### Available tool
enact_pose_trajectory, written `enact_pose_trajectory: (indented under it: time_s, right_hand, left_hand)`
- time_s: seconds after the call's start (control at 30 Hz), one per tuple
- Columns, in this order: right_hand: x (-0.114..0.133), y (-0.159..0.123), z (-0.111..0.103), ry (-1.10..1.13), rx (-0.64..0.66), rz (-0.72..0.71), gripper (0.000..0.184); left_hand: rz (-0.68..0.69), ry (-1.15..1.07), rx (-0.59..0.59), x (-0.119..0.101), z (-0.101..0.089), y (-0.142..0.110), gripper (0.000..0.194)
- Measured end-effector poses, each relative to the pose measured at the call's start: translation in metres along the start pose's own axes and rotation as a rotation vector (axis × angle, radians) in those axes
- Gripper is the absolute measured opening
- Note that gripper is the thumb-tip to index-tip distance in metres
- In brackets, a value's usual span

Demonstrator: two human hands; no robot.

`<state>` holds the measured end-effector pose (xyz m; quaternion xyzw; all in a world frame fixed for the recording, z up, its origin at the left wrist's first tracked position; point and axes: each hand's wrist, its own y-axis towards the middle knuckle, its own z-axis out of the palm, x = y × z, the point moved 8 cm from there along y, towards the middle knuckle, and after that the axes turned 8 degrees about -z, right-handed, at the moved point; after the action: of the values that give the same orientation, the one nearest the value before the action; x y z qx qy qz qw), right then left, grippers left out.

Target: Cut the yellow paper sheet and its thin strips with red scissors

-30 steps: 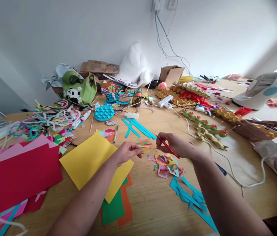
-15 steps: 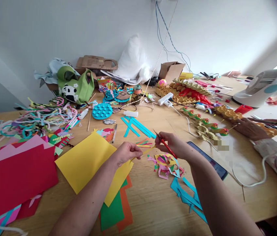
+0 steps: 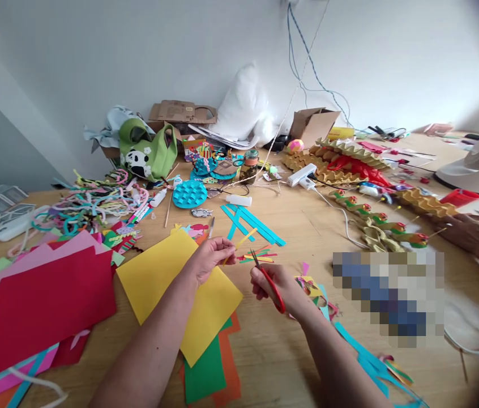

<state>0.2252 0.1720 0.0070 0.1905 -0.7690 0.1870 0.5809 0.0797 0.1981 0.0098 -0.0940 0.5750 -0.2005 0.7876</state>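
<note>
Between the fingertips of my left hand is a thin yellow paper strip, pointing up and to the right. My right hand grips a pair of red-handled scissors, blades up and apart from the strip. Just beyond the hands lies a small pile of narrow coloured paper strips. Under my left forearm a yellow sheet rests over green paper and orange paper. Wider blue strips lie farther back, some crossed.
Red sheets and a heap of pipe cleaners are at left. Paper scraps and blue strips lie by my right arm. At right are painted egg-carton pieces, a white fan and another person's hand.
My right hand with the scissors has drawn back from the yellow strip, moving lower. My left hand has tilted the strip upward. The view has shifted left.
</note>
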Motion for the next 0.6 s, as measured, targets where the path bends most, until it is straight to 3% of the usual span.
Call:
enact_pose_trajectory:
  time_s: [0.1, 0.37, 0.6]
  right_hand:
    - [-0.009, 0.002, 0.011, -0.053, 0.035, 0.028, 0.041]
    - [-0.016, 0.004, 0.011, 0.001, -0.003, 0.024, 0.04]
    - [0.006, -0.005, -0.045, 0.229, -0.574, -0.133, 0.027]
  left_hand:
    - [0.009, -0.006, 0.016, 0.001, 0.002, 0.0, 0.032]
    - [0.029, 0.084, 0.011, 0.0, 0.008, -0.002, 0.032]
    - [0.022, 0.134, 0.038, 0.0, 0.016, -0.006, 0.029]
